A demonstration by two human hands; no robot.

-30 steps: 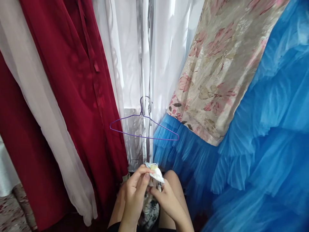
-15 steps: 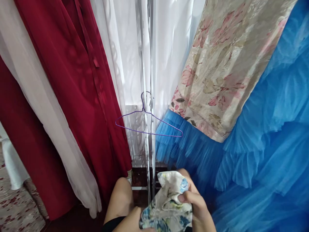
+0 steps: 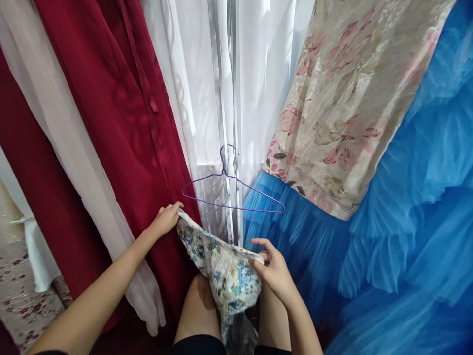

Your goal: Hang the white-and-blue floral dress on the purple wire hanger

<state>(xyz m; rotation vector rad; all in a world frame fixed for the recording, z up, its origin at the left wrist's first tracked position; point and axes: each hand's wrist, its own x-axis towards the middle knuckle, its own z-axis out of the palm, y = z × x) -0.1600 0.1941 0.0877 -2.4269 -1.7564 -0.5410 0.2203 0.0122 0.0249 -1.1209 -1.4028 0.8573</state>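
A floral garment (image 3: 231, 271) in white, blue and yellow-green is stretched by its top edge between my two hands, hanging down over my knees. My left hand (image 3: 168, 217) pinches its upper left corner, higher up and in front of the red cloth. At the other end, my right hand (image 3: 271, 268) grips the right corner between thumb and fingers, with the index finger sticking out. Just above the garment a bare purple wire hanger (image 3: 236, 207) hangs by its hook from a white metal rack (image 3: 225, 123). The garment's lower end trails between my legs, partly out of sight.
Long red dresses (image 3: 111, 123) and a pale sheer cloth (image 3: 84, 162) hang on the left. White fabric (image 3: 199, 98) hangs behind the rack. To the right are a beige floral garment (image 3: 332, 123) and a ruffled blue tulle gown (image 3: 417, 222).
The garment was bunched near my lap; now it is spread out and raised towards the hanger. My left hand has moved up and left, and my right hand slightly up and left.
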